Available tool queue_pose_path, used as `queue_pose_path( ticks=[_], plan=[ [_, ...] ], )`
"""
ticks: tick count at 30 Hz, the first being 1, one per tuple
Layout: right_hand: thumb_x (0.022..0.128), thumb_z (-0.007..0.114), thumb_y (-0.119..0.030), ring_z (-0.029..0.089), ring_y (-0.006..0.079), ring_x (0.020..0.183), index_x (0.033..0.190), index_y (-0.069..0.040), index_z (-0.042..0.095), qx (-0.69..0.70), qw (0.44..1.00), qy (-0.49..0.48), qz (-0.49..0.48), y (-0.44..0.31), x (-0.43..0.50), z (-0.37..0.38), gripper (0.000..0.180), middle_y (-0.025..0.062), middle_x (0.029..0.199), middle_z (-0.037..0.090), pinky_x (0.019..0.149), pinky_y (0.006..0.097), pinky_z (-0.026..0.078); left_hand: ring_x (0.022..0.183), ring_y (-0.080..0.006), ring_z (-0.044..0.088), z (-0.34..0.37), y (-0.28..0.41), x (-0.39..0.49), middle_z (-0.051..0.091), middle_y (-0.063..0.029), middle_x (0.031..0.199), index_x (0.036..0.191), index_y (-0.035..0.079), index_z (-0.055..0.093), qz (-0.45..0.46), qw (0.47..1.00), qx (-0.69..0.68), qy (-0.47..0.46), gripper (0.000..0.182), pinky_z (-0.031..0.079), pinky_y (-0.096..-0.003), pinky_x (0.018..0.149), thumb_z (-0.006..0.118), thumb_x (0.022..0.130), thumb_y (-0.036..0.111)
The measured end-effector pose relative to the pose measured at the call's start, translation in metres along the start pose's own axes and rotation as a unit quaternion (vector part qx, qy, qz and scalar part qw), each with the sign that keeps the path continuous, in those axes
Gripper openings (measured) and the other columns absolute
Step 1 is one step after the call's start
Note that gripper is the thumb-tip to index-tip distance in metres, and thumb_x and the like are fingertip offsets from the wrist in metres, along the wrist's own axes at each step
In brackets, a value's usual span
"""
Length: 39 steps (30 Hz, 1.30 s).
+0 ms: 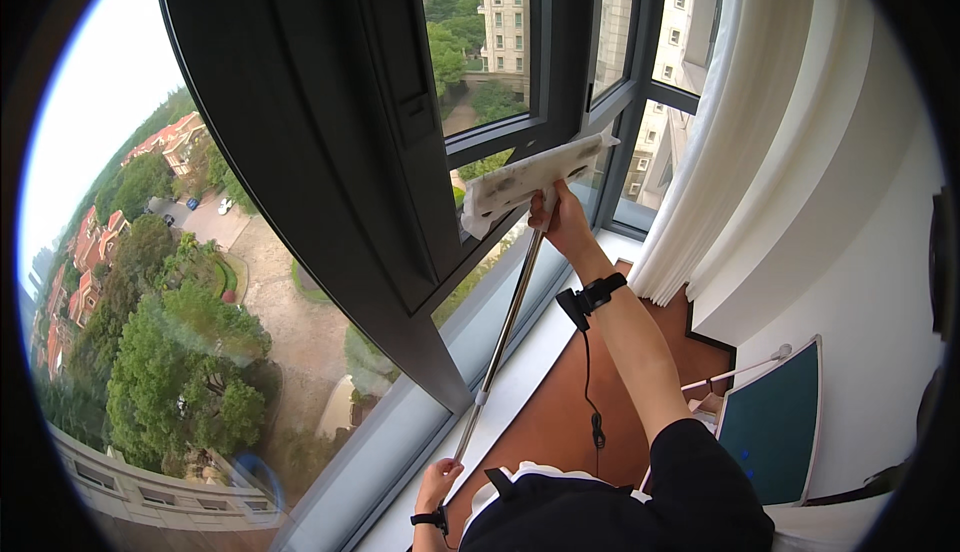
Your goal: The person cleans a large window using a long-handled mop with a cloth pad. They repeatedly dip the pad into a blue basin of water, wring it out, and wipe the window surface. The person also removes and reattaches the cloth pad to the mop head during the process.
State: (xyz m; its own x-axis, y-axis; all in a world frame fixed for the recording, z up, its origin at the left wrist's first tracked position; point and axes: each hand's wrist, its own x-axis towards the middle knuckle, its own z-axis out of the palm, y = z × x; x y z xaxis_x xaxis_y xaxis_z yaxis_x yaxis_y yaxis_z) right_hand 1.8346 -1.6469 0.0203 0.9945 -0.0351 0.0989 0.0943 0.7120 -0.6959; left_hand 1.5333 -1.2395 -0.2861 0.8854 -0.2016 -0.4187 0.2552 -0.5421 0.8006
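Note:
My right hand (559, 222) grips the neck of a flat mop (506, 293) just beneath its head, a thumb or finger reaching towards the plate. A whitish cloth or wipe (536, 180) with grey smudges covers the flat head, which is raised in front of the dark window frame (450, 267). From there the metal pole slants down to the lower left. Near its bottom end my left hand (441, 477) is closed around the pole. Both wrists wear black straps, and a cable hangs from the right one.
A white sill (525, 379) runs under the large window panes. White curtains (712, 199) hang at the right. A green board (776, 421) on a stand is at the lower right, over the reddish-brown floor (551, 432). Trees and buildings show outside.

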Motion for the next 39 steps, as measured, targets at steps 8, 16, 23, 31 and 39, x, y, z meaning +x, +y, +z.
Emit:
queue_pose_path(
  ticks=[8,16,23,31,39],
  plan=[
    [0.107,0.035,-0.045,0.047,0.0162,0.064,0.100,-0.009,0.054,-0.045,0.999,-0.025,0.012,0.007,0.036,-0.014,0.041,0.0050,0.074,0.056,0.058,0.0318,0.040,0.071,-0.0186,0.063,0.047,0.001,0.069,0.069,-0.0117,0.077,0.097,0.000,0.071,-0.020,0.999,-0.017,0.033,0.030,0.049,-0.0353,0.068,0.071,0.085,0.028],
    [0.109,0.031,-0.045,0.048,0.0179,0.065,0.104,-0.006,0.053,-0.066,0.992,-0.101,0.045,0.005,0.060,-0.030,0.044,0.0069,0.077,0.057,0.062,0.0343,0.044,0.068,-0.0205,0.056,0.124,0.010,0.126,0.060,-0.0079,0.069,0.083,-0.001,0.065,-0.141,0.981,-0.051,0.122,0.023,0.045,-0.0356,0.065,0.066,0.072,0.020],
    [0.106,0.047,-0.028,0.058,0.0140,0.085,0.117,-0.004,0.050,-0.188,0.944,-0.263,0.063,-0.030,0.088,-0.057,0.026,0.0057,0.090,0.060,0.079,0.0304,0.049,0.064,-0.0105,0.045,0.244,0.079,0.113,0.052,0.0008,0.065,0.072,0.002,0.061,-0.181,0.875,-0.331,0.303,0.004,0.035,-0.0272,0.060,0.062,0.072,0.006],
    [0.101,0.057,-0.018,0.065,0.0159,0.089,0.128,0.000,0.043,-0.311,0.893,-0.313,0.087,-0.043,0.116,-0.093,0.035,0.0109,0.101,0.062,0.078,0.0316,0.053,0.064,-0.0096,0.043,0.289,0.120,0.153,0.050,0.0030,0.066,0.072,0.003,0.060,-0.171,0.780,-0.370,0.474,0.005,0.033,-0.0265,0.061,0.063,0.074,0.006],
    [0.102,0.056,-0.018,0.068,0.0208,0.086,0.140,-0.005,0.035,-0.284,0.896,-0.339,0.050,-0.050,0.117,-0.111,0.045,0.0151,0.101,0.064,0.068,0.0318,0.058,0.064,-0.0093,0.042,0.305,0.135,0.166,0.048,0.0039,0.067,0.072,0.004,0.059,-0.172,0.757,-0.337,0.533,0.006,0.033,-0.0265,0.062,0.063,0.076,0.006]
  ],
)
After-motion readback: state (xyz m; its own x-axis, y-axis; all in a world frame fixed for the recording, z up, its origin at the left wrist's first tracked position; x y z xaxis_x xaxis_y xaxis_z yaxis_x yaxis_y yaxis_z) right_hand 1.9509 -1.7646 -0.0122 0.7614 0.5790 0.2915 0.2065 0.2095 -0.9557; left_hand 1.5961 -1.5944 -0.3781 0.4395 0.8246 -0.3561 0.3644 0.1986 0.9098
